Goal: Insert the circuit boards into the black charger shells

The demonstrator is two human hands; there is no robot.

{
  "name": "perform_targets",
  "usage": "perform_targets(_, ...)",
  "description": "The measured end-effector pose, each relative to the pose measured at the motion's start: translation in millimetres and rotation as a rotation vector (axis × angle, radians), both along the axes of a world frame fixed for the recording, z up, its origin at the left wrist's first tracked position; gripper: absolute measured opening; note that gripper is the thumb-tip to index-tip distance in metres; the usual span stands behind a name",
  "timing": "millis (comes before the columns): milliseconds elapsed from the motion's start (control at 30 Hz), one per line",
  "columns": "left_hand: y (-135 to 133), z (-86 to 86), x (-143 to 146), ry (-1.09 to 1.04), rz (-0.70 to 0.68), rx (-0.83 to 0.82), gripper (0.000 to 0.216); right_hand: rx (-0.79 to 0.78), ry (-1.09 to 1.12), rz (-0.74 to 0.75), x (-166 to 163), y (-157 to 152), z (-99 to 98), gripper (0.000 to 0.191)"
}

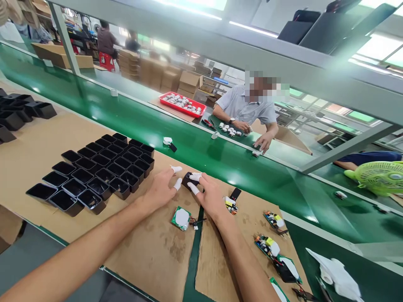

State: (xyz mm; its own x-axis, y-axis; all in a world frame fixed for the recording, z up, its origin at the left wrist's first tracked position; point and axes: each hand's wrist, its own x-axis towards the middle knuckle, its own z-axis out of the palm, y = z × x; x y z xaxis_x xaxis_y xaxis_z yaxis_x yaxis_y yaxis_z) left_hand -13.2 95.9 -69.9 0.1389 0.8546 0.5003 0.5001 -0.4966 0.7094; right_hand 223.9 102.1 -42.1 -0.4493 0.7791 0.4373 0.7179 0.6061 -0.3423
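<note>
Forearms (pixel 103 240): ours, over the cardboard (pixel 141 260).
Left hand (pixel 161 186): fingers spread, holding nothing!
Right hand (pixel 211 196): pinching the black case (pixel 187 180).
Black case: far cardboard edge; light, stiff, slick (we reckon), so grip opposite walls.

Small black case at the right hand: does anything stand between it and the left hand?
Nothing visible does. Only a small gap over the cardboard separates the left hand from the black case; the right hand is on its other side.

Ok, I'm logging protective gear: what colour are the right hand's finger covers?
The finger covers are white; the head view shows them best.
</note>
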Motion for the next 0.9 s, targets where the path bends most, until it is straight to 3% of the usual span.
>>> perform_targets(167, -2, 2.4, 1, 0.137, -0.156, -0.013, 0.019, -0.013, -0.007, 0.009, 0, 1, -1.9, 0.016)
perform_targets(567, -4, -2.0, 6, 0.212, -0.147, -0.043, 0.019, -0.144, 0.138, 0.003, -8, -10, -4.3, 0.02)
perform_targets(767, -4, 4.1, 2, 0.127, 0.018, -0.032, 0.017, -0.281, 0.372, -0.031, -12, -6, 2.2, 0.011)
perform_targets(900, -2, 8.1, -3, 0.056, 0.1, 0.01, 0.012, -0.415, 0.642, -0.076, -17, 0, 9.1, 0.036)
